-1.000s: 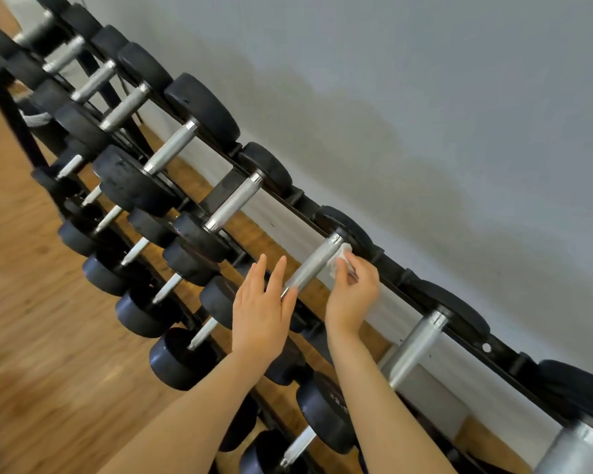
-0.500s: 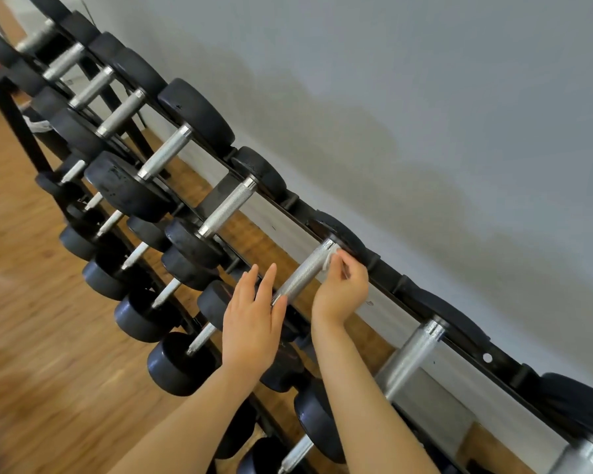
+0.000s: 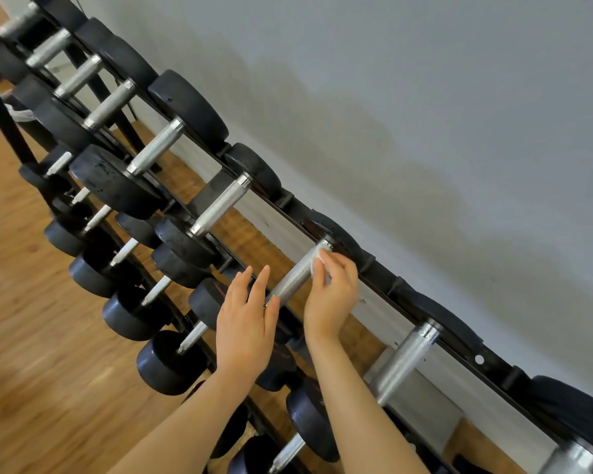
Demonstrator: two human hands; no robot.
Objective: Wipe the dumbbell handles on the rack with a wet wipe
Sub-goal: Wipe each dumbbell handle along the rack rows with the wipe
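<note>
A black rack [image 3: 384,268] runs diagonally along the wall and carries several black dumbbells with knurled silver handles. My right hand [image 3: 331,295] pinches a small white wet wipe [image 3: 317,258] against the far end of one top-row handle [image 3: 293,277], near its back weight. My left hand [image 3: 245,323] rests flat with fingers spread on the front weight of the same dumbbell, which it mostly hides. Neighbouring handles lie up-left [image 3: 220,205] and down-right [image 3: 403,366].
A grey wall [image 3: 425,114] stands right behind the rack. Lower tiers hold several smaller dumbbells [image 3: 166,362] jutting toward me. Wooden floor [image 3: 24,336] spreads to the left. A dark rack upright [image 3: 4,118] stands at far left.
My right hand has slid the wipe a little along the handle's far end. The camera shifted slightly; my left hand stays on the front weight.
</note>
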